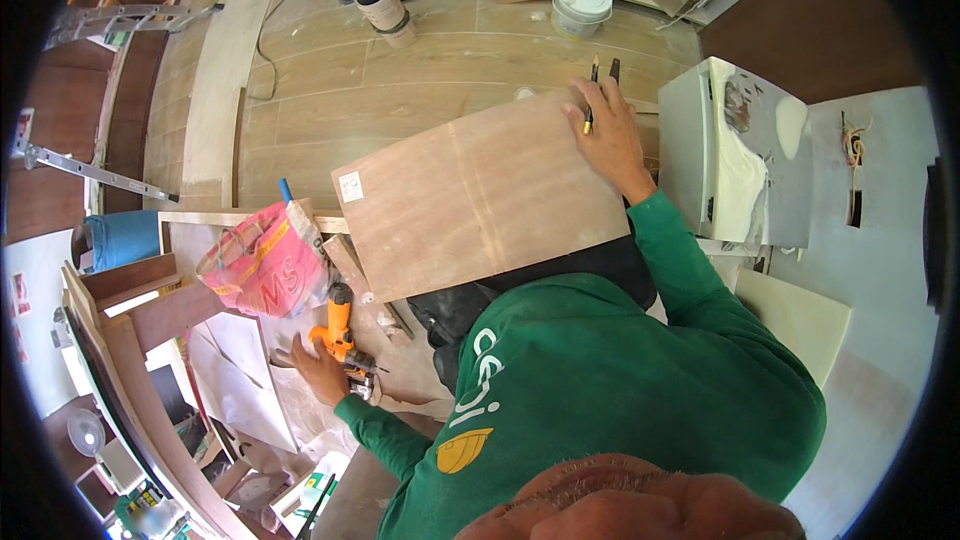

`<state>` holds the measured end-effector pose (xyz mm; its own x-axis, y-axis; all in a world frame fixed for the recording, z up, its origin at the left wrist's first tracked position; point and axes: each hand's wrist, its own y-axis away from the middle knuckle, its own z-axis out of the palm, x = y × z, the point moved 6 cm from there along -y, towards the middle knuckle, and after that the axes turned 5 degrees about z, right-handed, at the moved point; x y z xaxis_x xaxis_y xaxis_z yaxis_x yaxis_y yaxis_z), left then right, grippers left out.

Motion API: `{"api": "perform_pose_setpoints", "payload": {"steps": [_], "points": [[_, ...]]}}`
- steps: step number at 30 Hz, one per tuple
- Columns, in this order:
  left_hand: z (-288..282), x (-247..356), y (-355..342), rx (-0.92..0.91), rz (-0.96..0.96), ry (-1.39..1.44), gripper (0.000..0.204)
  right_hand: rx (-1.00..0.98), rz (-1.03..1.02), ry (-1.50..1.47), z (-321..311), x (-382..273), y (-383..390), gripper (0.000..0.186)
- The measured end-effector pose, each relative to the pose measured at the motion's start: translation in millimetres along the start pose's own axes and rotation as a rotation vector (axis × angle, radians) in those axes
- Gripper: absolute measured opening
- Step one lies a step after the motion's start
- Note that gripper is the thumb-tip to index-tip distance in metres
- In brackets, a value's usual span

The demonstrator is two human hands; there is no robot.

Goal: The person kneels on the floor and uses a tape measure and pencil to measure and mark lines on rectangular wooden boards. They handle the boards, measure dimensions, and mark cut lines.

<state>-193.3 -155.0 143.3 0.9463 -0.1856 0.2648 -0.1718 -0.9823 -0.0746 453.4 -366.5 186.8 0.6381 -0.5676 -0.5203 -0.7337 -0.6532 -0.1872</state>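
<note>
A flat wooden panel [480, 190] with a small white label near its left corner lies across my lap. My right hand [612, 135] rests at its far right corner and pinches a slim dark pencil [588, 126]; a second dark, narrow item [614, 70] sticks out past the fingers, its kind unclear. Down on the left, my left hand [318, 370] reaches beside an orange cordless drill [338, 325], fingers spread and close to its body. Whether they touch the drill I cannot tell. A second tool [360, 382], partly covered, lies by the drill's chuck.
A pink bag [268, 265] sits beyond the drill. Farther off stand a white lidded bucket [581, 6] and a grey cylinder [382, 6]. On the right is a grey-white cabinet [690, 155]. A ladder leg [105, 175] and long boards [228, 80] lie at the left.
</note>
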Motion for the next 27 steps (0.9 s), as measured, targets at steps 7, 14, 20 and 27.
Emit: {"api": "perform_pose_setpoints", "payload": {"steps": [7, 14, 20, 27], "points": [[69.4, 148.7, -23.8, -0.378, 0.092, 0.611, 0.061, 0.042, 0.019, -0.120, 0.7, 2.6, 1.2, 0.041], [121.3, 116.3, -13.8, -0.438, -0.139, 1.033, 0.069, 0.113, 0.019, -0.126, 9.5, 23.0, 6.0, 0.040], [83.6, 129.4, 9.1, -0.532, -0.194, 1.052, 0.056, 0.074, -0.005, -0.074, 7.8, 6.5, 3.3, 0.039], [87.2, 121.9, 43.0, -0.572, -0.264, 1.162, 0.055, 0.004, -0.158, 0.360, 1.9, -35.7, -8.1, 0.042]]}}
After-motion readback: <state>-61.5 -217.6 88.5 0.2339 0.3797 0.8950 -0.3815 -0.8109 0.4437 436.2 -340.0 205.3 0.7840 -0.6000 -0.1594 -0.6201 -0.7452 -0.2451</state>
